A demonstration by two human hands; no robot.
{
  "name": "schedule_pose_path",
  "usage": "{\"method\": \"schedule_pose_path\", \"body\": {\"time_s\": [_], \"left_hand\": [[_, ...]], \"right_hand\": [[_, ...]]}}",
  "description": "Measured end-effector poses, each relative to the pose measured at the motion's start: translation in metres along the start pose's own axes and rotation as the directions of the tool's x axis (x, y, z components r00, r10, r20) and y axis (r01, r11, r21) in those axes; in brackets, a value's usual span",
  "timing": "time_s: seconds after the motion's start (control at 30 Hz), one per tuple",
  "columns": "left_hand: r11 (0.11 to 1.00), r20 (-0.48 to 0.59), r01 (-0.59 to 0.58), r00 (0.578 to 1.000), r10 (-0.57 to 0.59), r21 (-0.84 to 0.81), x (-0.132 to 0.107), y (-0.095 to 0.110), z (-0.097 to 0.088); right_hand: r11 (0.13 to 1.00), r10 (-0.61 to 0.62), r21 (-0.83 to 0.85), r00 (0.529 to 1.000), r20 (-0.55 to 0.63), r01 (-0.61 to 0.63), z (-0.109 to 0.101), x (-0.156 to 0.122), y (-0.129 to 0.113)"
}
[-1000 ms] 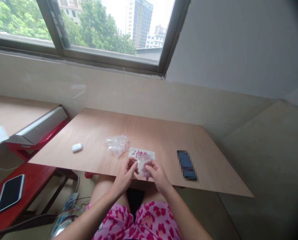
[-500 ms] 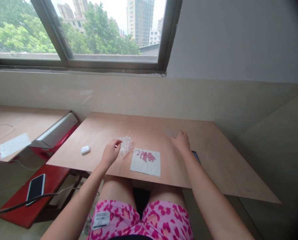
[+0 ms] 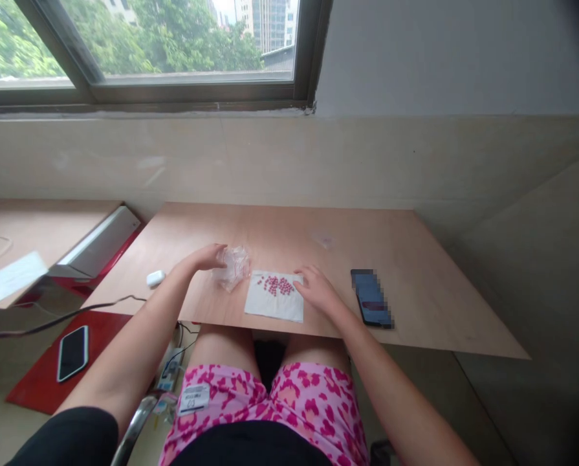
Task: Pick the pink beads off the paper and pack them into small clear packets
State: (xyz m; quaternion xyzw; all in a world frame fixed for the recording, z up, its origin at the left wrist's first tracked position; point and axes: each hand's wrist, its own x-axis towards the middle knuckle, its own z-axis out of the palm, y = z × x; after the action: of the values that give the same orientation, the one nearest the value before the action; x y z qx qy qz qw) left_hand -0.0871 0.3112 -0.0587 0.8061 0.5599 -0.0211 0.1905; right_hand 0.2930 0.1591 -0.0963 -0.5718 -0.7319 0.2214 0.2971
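My left hand reaches in beside a crumpled pile of clear plastic bags, its fingertips at the pile's left edge. The fingers look slightly apart, with nothing visible between them. Over the right edge of a white napkin is my right hand, open with bent, parted fingers. Several small pink beads lie in a loose cluster on the napkin, close to the right fingertips. Behind them a small clear plastic bag lies flat on the wooden table.
A dark phone lies to the right of my right hand. A white earbud case sits at the table's left edge. Another phone rests on a red stool at lower left. A dark cable crosses in front of it.
My right hand has left the small clear bag at the back and come toward me, to the beads. My left hand has shifted onto the bag pile's left side. The view has tilted down.
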Motion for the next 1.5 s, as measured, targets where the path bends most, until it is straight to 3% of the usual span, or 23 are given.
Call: {"method": "schedule_pose_path", "body": {"time_s": [0.13,0.3,0.4,0.53,0.67,0.77,0.87,1.0,1.1,1.2,1.3,1.5], "left_hand": [[1.0,-0.041,0.003,0.999,-0.002,0.016,0.001,-0.003,0.003],[0.998,-0.178,-0.058,0.982,0.058,0.005,-0.011,0.0,-0.002],[0.991,-0.302,-0.129,0.946,0.117,-0.021,-0.027,0.011,-0.008],[0.969,-0.461,-0.241,0.866,0.194,-0.045,-0.063,0.042,-0.005],[0.908,-0.54,-0.398,0.797,0.271,-0.131,-0.107,0.082,0.026],[0.862,-0.537,-0.434,0.808,0.243,-0.262,-0.13,0.11,0.061],[0.81,-0.541,-0.459,0.812,0.217,-0.365,-0.141,0.13,0.087],[0.78,-0.557,-0.483,0.803,0.214,-0.397,-0.144,0.14,0.102],[0.781,-0.573,-0.475,0.798,0.188,-0.406,-0.143,0.135,0.104],[0.788,-0.571,-0.463,0.801,0.177,-0.405,-0.139,0.129,0.104],[0.781,-0.573,-0.474,0.798,0.186,-0.407,-0.134,0.128,0.104],[0.75,-0.564,-0.485,0.805,0.183,-0.449,-0.129,0.132,0.106]], "right_hand": [[1.0,0.012,-0.004,1.0,0.024,-0.012,0.003,-0.009,-0.008],[0.991,0.103,-0.09,0.993,0.054,-0.098,0.017,-0.015,-0.011],[0.978,0.161,-0.135,0.987,0.015,-0.157,0.024,-0.016,-0.013],[0.978,0.19,-0.084,0.981,-0.04,-0.193,0.028,-0.017,-0.017],[0.978,0.201,-0.044,0.977,-0.069,-0.204,0.026,-0.021,-0.025],[0.965,0.226,0.154,0.971,-0.072,-0.213,0.024,-0.025,-0.046],[0.911,0.186,0.384,0.981,-0.052,-0.152,0.022,-0.029,-0.081],[0.947,0.027,0.319,0.999,0.044,-0.04,0.017,-0.03,-0.116],[0.98,0.071,0.188,0.997,-0.009,-0.068,0.015,-0.029,-0.105],[0.985,0.171,-0.012,0.983,-0.072,-0.172,0.018,-0.031,-0.072],[0.96,0.252,-0.107,0.965,-0.067,-0.258,0.026,-0.035,-0.046],[0.938,0.29,-0.174,0.954,-0.077,-0.299,0.041,-0.036,-0.047]]}}
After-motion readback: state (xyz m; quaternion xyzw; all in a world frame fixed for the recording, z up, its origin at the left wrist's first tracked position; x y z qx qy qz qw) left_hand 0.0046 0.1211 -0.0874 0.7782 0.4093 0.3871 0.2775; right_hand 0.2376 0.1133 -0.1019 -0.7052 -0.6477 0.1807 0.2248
